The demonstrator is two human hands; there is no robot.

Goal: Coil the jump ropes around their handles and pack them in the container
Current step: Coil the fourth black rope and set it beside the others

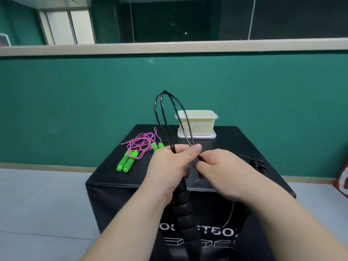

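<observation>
Two hands work above the black box's (113,178) near edge. Left hand (167,166) clenched round the black jump rope (172,146): foam handles (186,210) point down, loops stand upright. Right hand (222,172) pinches a strand. Loops cross before the cream container (199,123), far edge. Pink rope (140,143) lies at the left edge. Second black coil (257,163), right edge, hard to make out.

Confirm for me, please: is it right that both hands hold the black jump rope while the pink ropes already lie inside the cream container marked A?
Not quite. The head view shows the pink ropes lying on the black box, left of the cream container, not inside it. The left hand and right hand do hold the black jump rope.
</observation>
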